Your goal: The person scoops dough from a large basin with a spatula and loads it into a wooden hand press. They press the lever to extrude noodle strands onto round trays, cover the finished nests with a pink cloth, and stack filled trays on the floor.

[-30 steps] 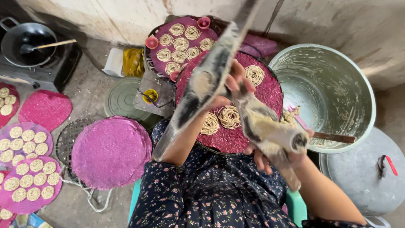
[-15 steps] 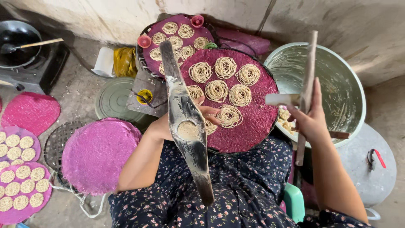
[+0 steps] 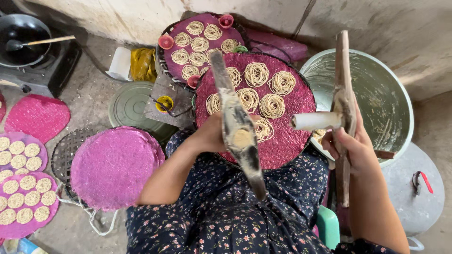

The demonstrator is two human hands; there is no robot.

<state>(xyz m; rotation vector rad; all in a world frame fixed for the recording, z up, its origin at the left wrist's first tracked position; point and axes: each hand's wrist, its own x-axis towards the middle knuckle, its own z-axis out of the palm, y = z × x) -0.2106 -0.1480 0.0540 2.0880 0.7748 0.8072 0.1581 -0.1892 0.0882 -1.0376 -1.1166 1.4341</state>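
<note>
— What has each hand got?

— The left hand (image 3: 211,134) is closed round the lower half of a wooden noodle press (image 3: 239,136), a long dough-smeared bar that slants over the lap, its cup packed with pale dough. The right hand (image 3: 354,143) has its fingers wrapped round the other half of the press (image 3: 343,101), held nearly upright, with a pale plunger (image 3: 314,121) sticking out sideways toward the left. The two halves are well apart.

— And what lies under them?

— A round magenta woven mat (image 3: 287,141) on the lap, bearing coiled noodle nests (image 3: 272,104) across its upper part. The slanted bar crosses in front of the mat and hides a couple of nests; the left hand covers part of another.

— Around that?

— Behind it, a second magenta mat (image 3: 176,44) full of nests, with small red cups (image 3: 165,41) at its rim. To the right, a large metal basin (image 3: 376,89), partly hidden by the upright bar, and a grey lid with a red handle (image 3: 414,193). To the left, a bare pink mat (image 3: 113,167) on a wire rack, a green lid (image 3: 129,106), a yellow cloth (image 3: 142,63), more mats with nests (image 3: 23,202) along the floor's edge, and a black pan (image 3: 21,40) with a spoon on a stove.
</note>
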